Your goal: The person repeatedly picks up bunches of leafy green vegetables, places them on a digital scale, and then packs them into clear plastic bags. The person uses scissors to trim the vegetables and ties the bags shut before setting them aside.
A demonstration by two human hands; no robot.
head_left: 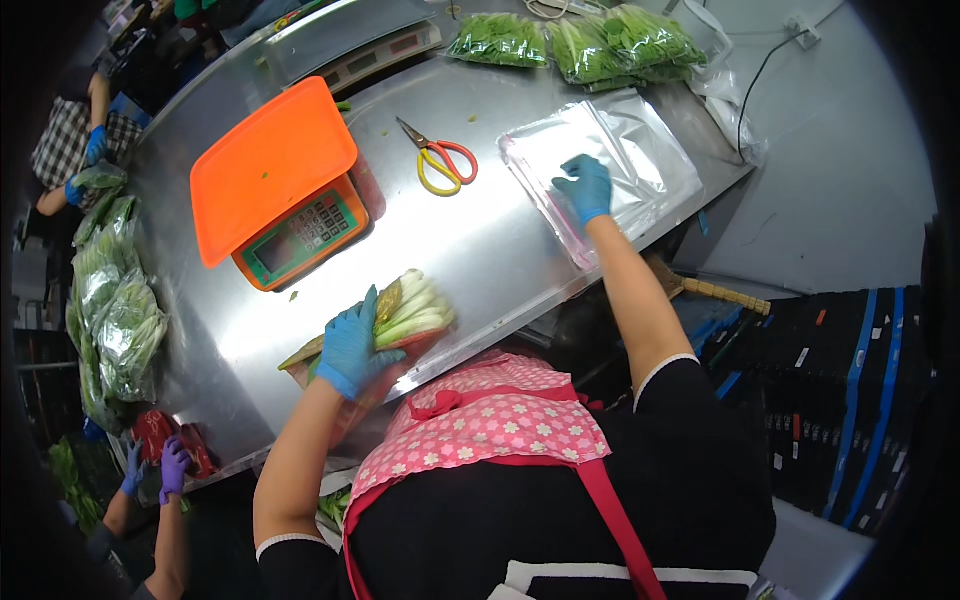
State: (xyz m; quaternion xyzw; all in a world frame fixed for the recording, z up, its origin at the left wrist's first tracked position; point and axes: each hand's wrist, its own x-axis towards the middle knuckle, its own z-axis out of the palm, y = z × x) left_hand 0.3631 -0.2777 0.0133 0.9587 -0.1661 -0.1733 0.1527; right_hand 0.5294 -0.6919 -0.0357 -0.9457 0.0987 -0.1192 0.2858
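Note:
My left hand [349, 349], in a blue glove, grips a bunch of leafy greens [416, 307] at the near edge of the steel table [409, 232]. The pale stems point right, and a brownish leaf lies against them. Red-tinted clear plastic [416, 346] shows under and in front of the bunch. Over a stack of clear plastic bags [645, 165] is my right hand [589, 186], also blue-gloved, its fingers bent and apart. No bag is visibly pinched in it. Whether the fingertips touch the top bag is hard to tell.
An orange digital scale [274, 169] stands left of scissors [439, 159] with red and yellow handles. Bagged greens [502, 41] sit at the back; more bagged greens [124, 315] line the left end. Co-workers' gloved hands [174, 461] work there. Black crates [832, 405] stand at right.

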